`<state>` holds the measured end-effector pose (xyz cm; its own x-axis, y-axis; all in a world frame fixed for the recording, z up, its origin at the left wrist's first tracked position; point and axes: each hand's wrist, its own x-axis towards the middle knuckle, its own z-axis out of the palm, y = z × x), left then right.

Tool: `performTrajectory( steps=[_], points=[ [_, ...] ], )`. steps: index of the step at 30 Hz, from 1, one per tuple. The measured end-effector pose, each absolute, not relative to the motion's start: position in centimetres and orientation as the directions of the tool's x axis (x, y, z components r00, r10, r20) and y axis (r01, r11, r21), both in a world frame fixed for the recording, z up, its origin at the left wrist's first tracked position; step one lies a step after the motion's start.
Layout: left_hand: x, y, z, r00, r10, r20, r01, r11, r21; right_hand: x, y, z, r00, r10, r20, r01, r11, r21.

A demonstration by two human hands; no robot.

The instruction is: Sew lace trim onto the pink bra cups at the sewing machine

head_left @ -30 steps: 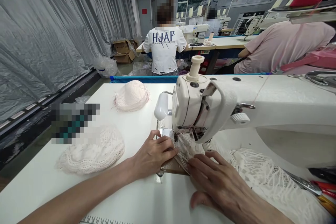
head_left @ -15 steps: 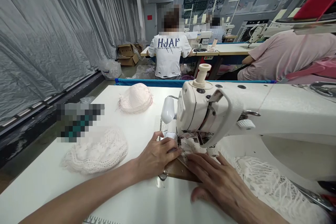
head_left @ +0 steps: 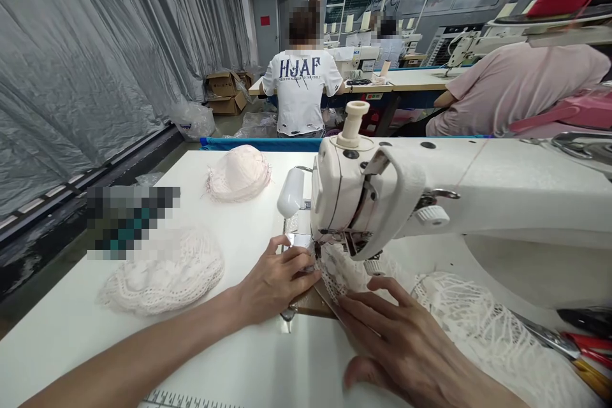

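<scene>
Cream lace fabric [head_left: 337,271] lies under the needle area of a white sewing machine [head_left: 344,194]. My left hand [head_left: 280,280] is left of the needle, its fingers bent and closed at the fabric's edge; its thumb is hard to make out. Flat on the lace in front of the machine rests my right hand [head_left: 396,331], fingers stretched out and thumb apart. Its fingertips touch the lace near a brown plate [head_left: 313,303]. More of the openwork lace [head_left: 473,306] spreads to the right under the machine arm. The presser foot is partly hidden.
A folded lace piece [head_left: 167,274] and a pale pink cup-shaped piece [head_left: 239,172] lie on the white table [head_left: 229,357]. A ruler [head_left: 184,400] lies at the front edge, scissors [head_left: 549,338] at right. Other people sit at machines ahead, including one in a white shirt [head_left: 301,92].
The camera view dipped and came back. My right hand's fingers have drawn back slightly, and more lace shows between the hands. My left hand stays beside the needle.
</scene>
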<state>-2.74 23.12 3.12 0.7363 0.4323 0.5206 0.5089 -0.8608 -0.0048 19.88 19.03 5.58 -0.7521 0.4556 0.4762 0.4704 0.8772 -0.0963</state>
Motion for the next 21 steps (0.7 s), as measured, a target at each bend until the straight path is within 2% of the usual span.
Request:
performTrajectory(
  steps=[6,14,21],
  points=[
    [-2.67,23.1,3.08,0.716,0.424,0.555,0.514,-0.857,-0.008,19.67,19.23,5.32,-0.738,0.447,0.505,0.456,0.883,-0.115],
    [-2.93,23.22,2.84,0.705,0.451,0.547,0.534,-0.846,0.01,19.31,19.48,5.19,-0.728,0.389,0.565,0.442,0.896,-0.048],
    [-3.06,23.15,2.97,0.632,0.575,0.519,0.637,-0.767,0.075,19.21,19.97,4.77,-0.745,0.421,0.517,0.502,0.864,0.019]
  ],
)
